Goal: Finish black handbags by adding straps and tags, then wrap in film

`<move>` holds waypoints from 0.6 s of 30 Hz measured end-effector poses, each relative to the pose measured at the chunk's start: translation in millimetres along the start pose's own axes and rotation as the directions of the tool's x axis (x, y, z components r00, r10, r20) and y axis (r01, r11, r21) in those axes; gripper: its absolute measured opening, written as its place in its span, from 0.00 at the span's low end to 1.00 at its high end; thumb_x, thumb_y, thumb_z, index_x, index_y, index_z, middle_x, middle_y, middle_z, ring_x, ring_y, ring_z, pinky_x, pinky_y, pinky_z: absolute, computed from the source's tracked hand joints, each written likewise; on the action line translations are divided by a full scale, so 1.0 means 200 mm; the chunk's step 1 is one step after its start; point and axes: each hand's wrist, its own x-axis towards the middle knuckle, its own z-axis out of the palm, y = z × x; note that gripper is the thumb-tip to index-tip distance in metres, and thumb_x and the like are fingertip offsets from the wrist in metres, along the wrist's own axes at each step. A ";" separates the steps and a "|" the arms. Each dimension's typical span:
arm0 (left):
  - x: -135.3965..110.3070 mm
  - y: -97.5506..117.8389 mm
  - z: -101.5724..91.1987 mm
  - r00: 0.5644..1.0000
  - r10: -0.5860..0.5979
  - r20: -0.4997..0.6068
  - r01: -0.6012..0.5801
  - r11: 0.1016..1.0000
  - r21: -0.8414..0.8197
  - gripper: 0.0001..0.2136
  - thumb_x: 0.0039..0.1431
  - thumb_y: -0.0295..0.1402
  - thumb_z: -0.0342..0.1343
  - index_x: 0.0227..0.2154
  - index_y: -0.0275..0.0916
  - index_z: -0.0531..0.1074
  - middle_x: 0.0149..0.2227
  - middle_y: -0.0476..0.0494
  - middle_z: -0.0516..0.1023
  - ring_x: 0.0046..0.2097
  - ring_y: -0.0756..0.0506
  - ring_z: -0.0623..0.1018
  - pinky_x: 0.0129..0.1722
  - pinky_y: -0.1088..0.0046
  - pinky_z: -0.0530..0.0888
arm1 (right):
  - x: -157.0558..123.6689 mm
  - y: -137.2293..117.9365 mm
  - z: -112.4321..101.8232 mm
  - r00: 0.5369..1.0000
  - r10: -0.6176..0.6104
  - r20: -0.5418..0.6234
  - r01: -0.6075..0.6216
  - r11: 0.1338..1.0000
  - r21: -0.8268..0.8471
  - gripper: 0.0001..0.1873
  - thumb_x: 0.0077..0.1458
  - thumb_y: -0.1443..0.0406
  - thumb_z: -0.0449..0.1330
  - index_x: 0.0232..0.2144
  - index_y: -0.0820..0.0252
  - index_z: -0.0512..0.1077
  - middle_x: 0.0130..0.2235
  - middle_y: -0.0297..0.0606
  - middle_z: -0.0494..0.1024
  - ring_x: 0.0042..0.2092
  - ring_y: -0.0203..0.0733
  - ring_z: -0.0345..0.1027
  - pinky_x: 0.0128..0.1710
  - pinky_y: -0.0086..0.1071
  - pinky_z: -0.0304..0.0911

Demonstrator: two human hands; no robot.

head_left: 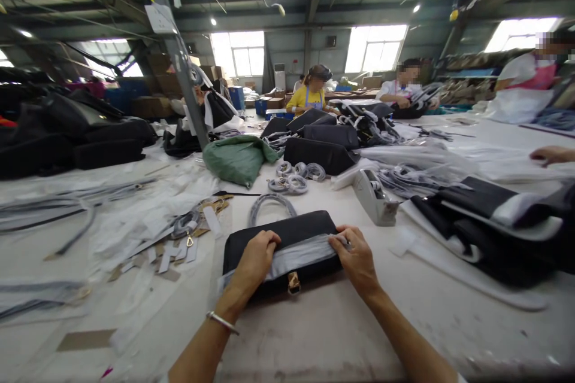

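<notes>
A black handbag [240, 245] lies on the white table in front of me, with a wrapped grey handle [272, 197] looped behind it. Across its front runs a band of translucent wrapping film [300, 256], just above a gold clasp [293, 282]. My right hand [358, 258] pinches the film at the bag's right end. My left hand [257, 258] has its fingers curled together on the film left of the middle; what lies under its fingertips is partly hidden.
A grey tape dispenser [375, 197] stands behind to the right. Coiled wrapped straps [290, 176], a green sack [238, 158] and black bags [318, 152] lie farther back. Paper scraps are on the left, more black bags [498, 233] on the right. A co-worker's hand [550, 155] reaches in at right.
</notes>
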 end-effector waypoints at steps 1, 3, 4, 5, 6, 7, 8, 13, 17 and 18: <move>0.00 -0.01 -0.02 1.000 0.018 -0.005 -0.018 0.998 0.062 0.08 0.59 0.28 0.48 0.34 0.39 0.73 0.39 0.43 0.76 0.40 0.46 0.75 0.43 0.71 0.68 | 0.00 0.01 0.00 1.000 -0.003 -0.004 0.003 1.000 0.000 0.13 0.56 0.58 0.59 0.22 0.55 0.66 0.40 0.42 0.74 0.46 0.48 0.66 0.49 0.42 0.60; -0.01 -0.01 -0.08 1.000 0.028 -0.004 -0.027 0.987 0.159 0.06 0.57 0.29 0.52 0.32 0.39 0.74 0.36 0.44 0.77 0.39 0.46 0.75 0.41 0.72 0.67 | 0.00 0.01 0.00 1.000 -0.006 -0.011 0.006 1.000 -0.003 0.13 0.55 0.57 0.60 0.23 0.55 0.66 0.40 0.42 0.74 0.45 0.48 0.66 0.49 0.42 0.61; -0.01 -0.01 -0.10 1.000 0.011 0.026 -0.015 0.983 0.183 0.06 0.56 0.31 0.52 0.32 0.40 0.74 0.35 0.45 0.77 0.38 0.46 0.75 0.39 0.72 0.66 | 0.00 0.02 0.00 1.000 -0.007 -0.013 0.007 1.000 -0.004 0.13 0.55 0.56 0.60 0.23 0.55 0.67 0.40 0.42 0.74 0.45 0.48 0.67 0.49 0.42 0.61; -0.01 -0.01 -0.12 0.997 -0.011 0.070 -0.003 0.980 0.199 0.06 0.57 0.32 0.52 0.32 0.40 0.74 0.34 0.45 0.78 0.37 0.46 0.76 0.37 0.73 0.66 | 0.00 0.02 0.00 1.000 -0.006 -0.014 0.006 1.000 -0.006 0.13 0.55 0.56 0.60 0.23 0.55 0.67 0.40 0.42 0.74 0.45 0.48 0.67 0.49 0.42 0.61; -0.01 -0.01 -0.14 0.992 -0.031 0.120 0.005 0.978 0.211 0.08 0.58 0.34 0.51 0.32 0.40 0.74 0.33 0.45 0.78 0.36 0.46 0.76 0.35 0.73 0.65 | 0.00 0.02 0.00 1.000 -0.002 -0.013 0.002 1.000 -0.006 0.14 0.55 0.56 0.60 0.23 0.55 0.67 0.40 0.42 0.74 0.45 0.48 0.67 0.49 0.42 0.61; 0.00 0.00 -0.15 0.984 -0.047 0.169 0.008 0.975 0.221 0.10 0.59 0.35 0.49 0.32 0.39 0.75 0.31 0.45 0.78 0.35 0.46 0.76 0.34 0.74 0.65 | 0.00 0.03 0.00 1.000 0.003 -0.010 -0.003 1.000 -0.005 0.14 0.55 0.55 0.59 0.23 0.55 0.67 0.40 0.42 0.74 0.45 0.48 0.67 0.49 0.42 0.61; 0.01 0.00 -0.16 0.976 -0.056 0.211 0.006 0.973 0.231 0.12 0.60 0.35 0.47 0.31 0.39 0.75 0.29 0.45 0.78 0.33 0.46 0.76 0.33 0.74 0.65 | -0.01 0.03 0.00 1.000 0.008 -0.006 -0.008 1.000 -0.003 0.15 0.55 0.54 0.59 0.22 0.55 0.67 0.40 0.42 0.74 0.45 0.48 0.68 0.49 0.42 0.61; 0.06 0.01 -0.19 0.958 -0.072 0.279 -0.014 0.955 0.295 0.08 0.51 0.38 0.56 0.27 0.41 0.77 0.28 0.47 0.79 0.31 0.46 0.76 0.29 0.74 0.63 | 0.00 0.07 0.00 1.000 0.019 0.014 -0.019 1.000 -0.008 0.16 0.53 0.51 0.59 0.23 0.55 0.70 0.41 0.42 0.74 0.45 0.49 0.68 0.49 0.41 0.60; 0.10 0.03 -0.22 0.945 -0.070 0.320 -0.045 0.940 0.337 0.11 0.41 0.44 0.63 0.27 0.43 0.77 0.30 0.48 0.79 0.32 0.44 0.74 0.28 0.73 0.62 | 0.01 0.10 0.01 0.998 0.038 0.041 -0.037 0.999 -0.015 0.18 0.51 0.48 0.59 0.23 0.55 0.70 0.42 0.42 0.75 0.45 0.50 0.68 0.51 0.42 0.59; 0.10 0.03 -0.23 0.939 -0.064 0.337 -0.057 0.940 0.336 0.12 0.40 0.45 0.63 0.27 0.43 0.77 0.29 0.49 0.78 0.32 0.44 0.74 0.28 0.72 0.62 | 0.02 0.10 0.01 0.998 0.042 0.047 -0.041 0.999 -0.018 0.19 0.50 0.48 0.58 0.23 0.55 0.70 0.42 0.42 0.75 0.46 0.51 0.68 0.51 0.42 0.59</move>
